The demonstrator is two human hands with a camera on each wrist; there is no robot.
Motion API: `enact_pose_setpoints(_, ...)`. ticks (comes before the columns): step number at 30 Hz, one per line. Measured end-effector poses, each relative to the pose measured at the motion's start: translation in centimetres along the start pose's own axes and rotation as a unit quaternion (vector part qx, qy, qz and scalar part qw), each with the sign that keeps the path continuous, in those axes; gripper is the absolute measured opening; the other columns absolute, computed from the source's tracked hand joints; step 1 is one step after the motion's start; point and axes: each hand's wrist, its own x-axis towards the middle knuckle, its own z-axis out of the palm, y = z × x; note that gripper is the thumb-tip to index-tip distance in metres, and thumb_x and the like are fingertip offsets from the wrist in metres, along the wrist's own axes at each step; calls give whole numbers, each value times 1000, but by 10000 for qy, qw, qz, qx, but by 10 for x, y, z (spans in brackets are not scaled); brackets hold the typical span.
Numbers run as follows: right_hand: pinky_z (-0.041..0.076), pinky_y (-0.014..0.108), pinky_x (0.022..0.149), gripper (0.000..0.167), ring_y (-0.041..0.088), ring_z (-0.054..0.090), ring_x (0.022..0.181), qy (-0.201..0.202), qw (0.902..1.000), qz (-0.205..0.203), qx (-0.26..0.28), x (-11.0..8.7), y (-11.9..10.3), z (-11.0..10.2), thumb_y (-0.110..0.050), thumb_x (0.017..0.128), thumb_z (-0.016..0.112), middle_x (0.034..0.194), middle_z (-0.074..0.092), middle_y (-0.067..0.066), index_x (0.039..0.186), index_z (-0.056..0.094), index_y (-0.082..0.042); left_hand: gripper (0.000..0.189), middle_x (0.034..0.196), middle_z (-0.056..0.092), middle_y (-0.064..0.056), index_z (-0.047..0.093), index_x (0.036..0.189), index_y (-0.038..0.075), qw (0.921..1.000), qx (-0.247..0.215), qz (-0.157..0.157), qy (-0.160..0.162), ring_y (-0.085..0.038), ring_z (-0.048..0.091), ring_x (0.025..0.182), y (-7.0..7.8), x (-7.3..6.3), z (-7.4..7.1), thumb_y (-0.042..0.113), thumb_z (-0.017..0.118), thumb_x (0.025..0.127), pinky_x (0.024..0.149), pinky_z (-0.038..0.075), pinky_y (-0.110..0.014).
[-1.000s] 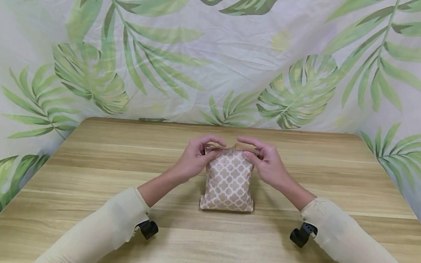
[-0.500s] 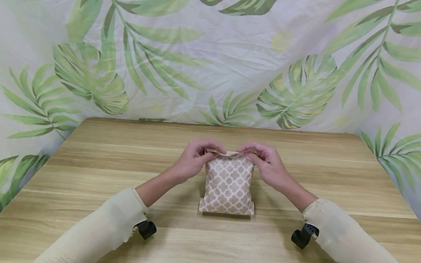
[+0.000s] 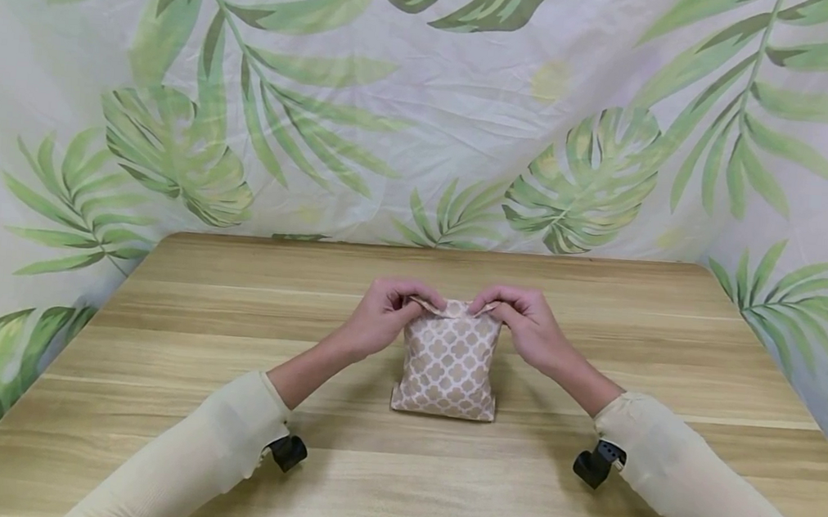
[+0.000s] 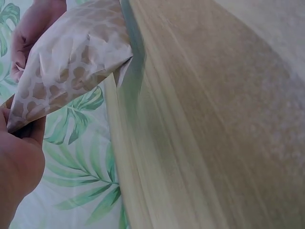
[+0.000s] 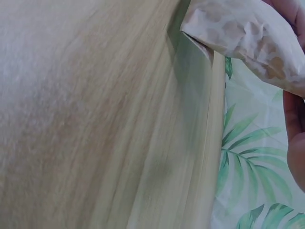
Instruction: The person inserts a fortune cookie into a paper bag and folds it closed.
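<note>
A small paper bag (image 3: 449, 364) with a tan and white lattice pattern stands upright and plump on the table. Its top edge is folded over toward the near side. My left hand (image 3: 382, 315) pinches the upper left corner of the fold between thumb and fingers. At the upper right corner, my right hand (image 3: 532, 326) does the same. From the side, the left wrist view shows the bag (image 4: 76, 57) bulging, its top in the left hand (image 4: 21, 157). In the right wrist view the bag (image 5: 248, 38) hides part of the right hand (image 5: 296, 138).
The wooden table (image 3: 221, 439) stretches out around the bag. Behind it hangs a white cloth (image 3: 442, 105) printed with green leaves. Black wrist cameras sit under both cream sleeves (image 3: 221, 430).
The bag's brown top flap stood up between the hands; it has been folded down toward the near side. The fingers have curled over it, while both arms stay nearly in place.
</note>
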Motion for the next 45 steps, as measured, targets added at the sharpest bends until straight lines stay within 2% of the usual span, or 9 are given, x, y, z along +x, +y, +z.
enact_pose_setpoints(6,53,23,81,29,18,68,94,-124,9989,-367,-244,-1,1,-2,7,92,44,97,72,25,93,72,10,27,99,76,-19,77,98,-5,9989,448,104,-43,-5,38,56,0,-1,-1,-8,51,90,51,33,-20)
enact_pose_setpoints(10,52,23,84,27,19,68,96,-205,9975,-532,-418,-2,1,-3,3,98,47,96,74,23,95,74,7,20,95,76,-16,78,98,-3,9982,575,132,-50,-4,39,56,1,-2,-2,-3,59,92,52,33,-20)
enact_pose_setpoints(16,40,20,52,16,4,45,58,-304,9965,-441,-648,-4,-4,-2,6,97,59,98,74,21,100,75,6,4,93,74,-15,74,96,-3,9980,560,295,6,-6,51,68,2,0,0,-3,74,92,56,42,-20)
enact_pose_setpoints(20,36,20,47,16,4,38,51,-411,9960,-489,-621,-5,-7,-2,11,95,60,100,74,24,104,73,10,6,95,74,-19,70,98,-5,9982,439,390,101,-5,59,75,4,0,1,-8,71,92,58,46,-20)
enact_pose_setpoints(23,43,19,49,20,3,47,55,-518,9960,-516,-515,-4,-9,-3,14,92,61,106,72,28,110,70,14,9,97,74,-22,68,100,-7,9985,322,413,127,-5,67,86,6,1,2,-11,70,92,67,53,-20)
enact_pose_setpoints(27,58,22,73,30,4,67,87,-587,9970,-331,-391,-4,-13,-3,14,90,62,117,68,32,120,63,17,10,98,75,-22,68,101,-8,9983,345,463,120,-10,70,92,9,1,3,-13,68,92,76,57,-22)
enact_pose_setpoints(30,58,24,85,32,8,67,106,-522,9976,-116,-435,-4,-16,-4,11,92,63,121,67,32,123,62,16,9,98,75,-22,68,101,-8,9980,395,481,127,-13,71,90,11,1,4,-13,68,93,76,58,-22)
enact_pose_setpoints(38,56,24,66,15,12,66,83,-228,9950,352,-905,-6,-24,-7,-1,95,69,96,73,16,108,73,7,9,97,75,-22,68,100,-8,9967,479,641,120,-24,73,90,13,0,4,-13,67,93,76,60,-25)
enact_pose_setpoints(45,54,22,62,11,8,65,75,-150,9929,360,-1126,-5,-27,-8,2,94,72,89,75,14,102,77,7,10,97,75,-21,69,100,-7,9954,552,773,151,-28,74,88,12,0,4,-14,66,93,74,60,-26)
